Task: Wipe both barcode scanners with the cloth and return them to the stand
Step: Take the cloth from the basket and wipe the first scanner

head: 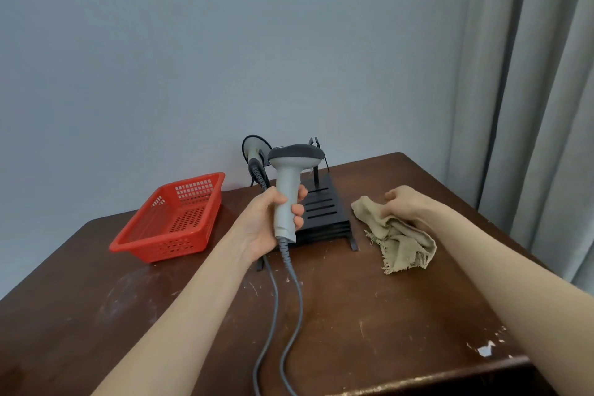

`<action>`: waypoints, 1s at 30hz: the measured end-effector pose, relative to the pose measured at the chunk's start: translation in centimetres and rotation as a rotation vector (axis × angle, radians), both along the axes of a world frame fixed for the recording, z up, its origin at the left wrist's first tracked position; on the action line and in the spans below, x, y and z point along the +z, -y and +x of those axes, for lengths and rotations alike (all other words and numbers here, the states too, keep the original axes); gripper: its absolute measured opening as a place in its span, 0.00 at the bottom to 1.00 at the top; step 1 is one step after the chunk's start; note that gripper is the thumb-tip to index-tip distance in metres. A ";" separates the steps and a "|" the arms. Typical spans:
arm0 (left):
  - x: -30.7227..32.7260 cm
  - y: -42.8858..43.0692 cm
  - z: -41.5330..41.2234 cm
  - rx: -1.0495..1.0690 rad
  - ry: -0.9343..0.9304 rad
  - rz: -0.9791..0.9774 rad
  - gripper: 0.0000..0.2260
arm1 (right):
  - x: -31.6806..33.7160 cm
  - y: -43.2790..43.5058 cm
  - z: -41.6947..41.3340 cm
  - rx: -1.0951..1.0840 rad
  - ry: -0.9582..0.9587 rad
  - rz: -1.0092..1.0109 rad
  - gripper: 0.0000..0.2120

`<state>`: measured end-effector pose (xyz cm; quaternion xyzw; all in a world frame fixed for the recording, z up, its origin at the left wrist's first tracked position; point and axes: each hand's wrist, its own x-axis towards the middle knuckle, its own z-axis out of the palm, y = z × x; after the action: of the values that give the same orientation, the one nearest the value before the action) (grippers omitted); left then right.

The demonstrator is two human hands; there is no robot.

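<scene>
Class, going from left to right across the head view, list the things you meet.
Red basket → scanner gripped by the left hand → cloth → curtain.

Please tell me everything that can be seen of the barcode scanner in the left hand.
The scanner has a light grey handle and a dark grey head, both plastic by the look. It is held upright in the air, head on top, in front of the black stand. The left hand grips its handle, fingers curled round it. A grey cable with a ribbed sleeve leaves the handle's lower end and runs across the table toward the near edge.
</scene>
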<state>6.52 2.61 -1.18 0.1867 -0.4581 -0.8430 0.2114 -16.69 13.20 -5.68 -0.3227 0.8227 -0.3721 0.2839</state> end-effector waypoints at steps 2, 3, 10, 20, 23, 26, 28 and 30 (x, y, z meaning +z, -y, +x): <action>-0.2 0.0 -0.4 0.083 0.015 0.024 0.14 | -0.5 0.1 -0.2 -0.028 -0.152 0.004 0.20; -0.4 0.1 -0.5 0.126 0.024 0.028 0.11 | -0.8 0.2 -0.4 -0.056 -0.218 -0.013 0.14; -1.3 0.4 -0.1 0.255 0.064 -0.047 0.11 | -1.1 -0.2 -0.6 -0.150 -0.362 -0.040 0.14; -1.7 0.3 -0.4 0.245 0.044 -0.041 0.09 | 1.1 -0.5 -0.9 0.022 -0.349 0.197 0.35; -1.6 0.4 -0.2 0.211 0.028 0.058 0.11 | 1.4 -0.2 -0.5 0.147 -0.310 0.303 0.38; -1.9 0.7 0.2 0.164 0.014 0.118 0.16 | 0.9 0.1 -0.4 0.080 -0.396 0.269 0.27; -2.1 0.7 0.4 0.131 0.003 0.151 0.18 | 0.7 0.3 -0.6 0.011 -0.360 0.170 0.20; -2.3 0.7 0.5 0.108 -0.016 0.190 0.19 | 0.6 0.5 -0.7 0.015 -0.270 0.078 0.19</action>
<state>6.98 1.89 -3.46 0.2236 -0.3637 -0.8715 0.2413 -17.41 12.69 -5.09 -0.3647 0.8648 -0.2911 0.1855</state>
